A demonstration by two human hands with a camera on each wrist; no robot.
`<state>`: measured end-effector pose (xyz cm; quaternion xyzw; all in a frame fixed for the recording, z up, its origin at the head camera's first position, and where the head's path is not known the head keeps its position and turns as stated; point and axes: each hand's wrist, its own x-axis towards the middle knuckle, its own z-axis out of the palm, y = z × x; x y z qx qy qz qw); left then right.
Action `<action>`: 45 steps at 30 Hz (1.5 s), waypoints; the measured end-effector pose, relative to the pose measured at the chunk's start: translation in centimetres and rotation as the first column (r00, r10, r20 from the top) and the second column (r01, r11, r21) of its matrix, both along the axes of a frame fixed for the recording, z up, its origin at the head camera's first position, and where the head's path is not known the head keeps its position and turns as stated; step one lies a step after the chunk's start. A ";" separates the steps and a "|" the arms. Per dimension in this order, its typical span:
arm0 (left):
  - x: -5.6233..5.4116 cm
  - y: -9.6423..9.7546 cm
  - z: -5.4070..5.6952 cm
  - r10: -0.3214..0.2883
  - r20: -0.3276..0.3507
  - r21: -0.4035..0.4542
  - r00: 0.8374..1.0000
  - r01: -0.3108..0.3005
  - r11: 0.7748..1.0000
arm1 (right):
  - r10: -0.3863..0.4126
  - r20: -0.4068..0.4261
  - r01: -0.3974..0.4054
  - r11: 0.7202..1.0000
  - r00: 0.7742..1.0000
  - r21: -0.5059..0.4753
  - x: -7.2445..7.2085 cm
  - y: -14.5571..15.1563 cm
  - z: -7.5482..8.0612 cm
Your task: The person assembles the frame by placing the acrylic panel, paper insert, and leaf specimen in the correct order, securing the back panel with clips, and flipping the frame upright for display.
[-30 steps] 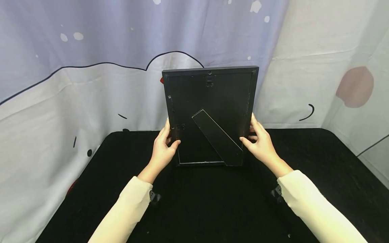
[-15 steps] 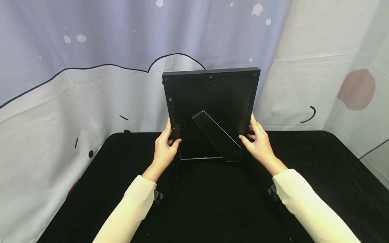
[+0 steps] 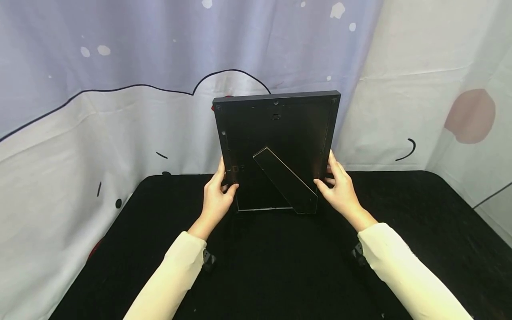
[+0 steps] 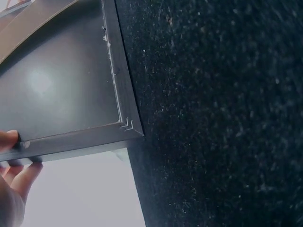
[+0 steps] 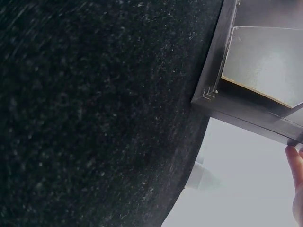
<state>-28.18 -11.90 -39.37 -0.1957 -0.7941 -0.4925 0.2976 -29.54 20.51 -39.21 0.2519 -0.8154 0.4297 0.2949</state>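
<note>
A black picture frame (image 3: 280, 129) stands nearly upright on the black cloth, its back towards me. Its stand leg (image 3: 286, 182) runs slantwise down to the lower right corner. My left hand (image 3: 216, 198) grips the frame's left side low down, thumb on the back and fingers around the edge. On the right side, my right hand (image 3: 340, 191) holds it the same way. In the left wrist view a lower corner of the frame (image 4: 124, 124) meets the cloth. The right wrist view has the other lower corner (image 5: 208, 94) and the stand leg (image 5: 265, 61). The front is hidden.
The table (image 3: 272, 266) is covered in black cloth, and its rounded far edge lies behind the frame. A printed white and lavender curtain (image 3: 120, 129) hangs beyond it and along the sides. Dark wrist devices (image 3: 208, 259) sit at both cuffs.
The frame's lower edge has shifted slightly away from me and its top sits a little lower, so more of the top edge shows. Both hands keep their hold.
</note>
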 end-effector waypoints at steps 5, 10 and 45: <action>0.0 -0.2 0.2 -0.001 0.009 -0.015 1.000 0.001 1.000 | -0.011 0.008 0.011 1.000 1.000 0.007 0.0 -0.1 -0.1; 0.1 -0.4 0.6 -0.015 0.044 -0.038 0.999 0.016 0.999 | -0.015 0.019 0.015 1.000 1.000 0.003 0.0 -0.2 -0.1; -0.2 -1.6 1.6 -0.157 0.169 0.007 0.973 0.159 0.987 | -0.036 0.031 0.035 0.999 0.999 0.028 0.5 -0.1 -0.1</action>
